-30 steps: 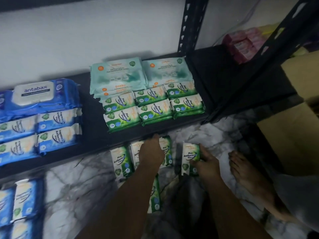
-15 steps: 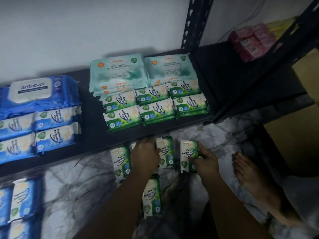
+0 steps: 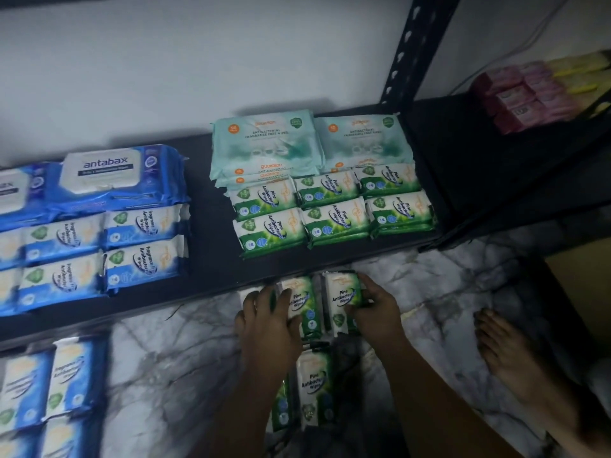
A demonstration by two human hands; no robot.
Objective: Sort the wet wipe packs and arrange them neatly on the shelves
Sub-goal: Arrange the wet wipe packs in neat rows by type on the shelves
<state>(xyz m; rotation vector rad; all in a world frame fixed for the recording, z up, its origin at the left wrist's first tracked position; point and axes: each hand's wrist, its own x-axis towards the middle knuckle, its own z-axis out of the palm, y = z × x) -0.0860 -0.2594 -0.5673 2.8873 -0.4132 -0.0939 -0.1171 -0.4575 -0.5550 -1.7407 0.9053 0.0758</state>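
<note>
Fingers grip green packs, shelf edge just beyond.

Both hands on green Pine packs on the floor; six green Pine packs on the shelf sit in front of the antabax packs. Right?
No. The head view shows the six shelf Pine packs in front of the pale teal Guardian packs; the antabax packs are further left. The left hand and right hand are on floor Pine packs, as stated.
</note>
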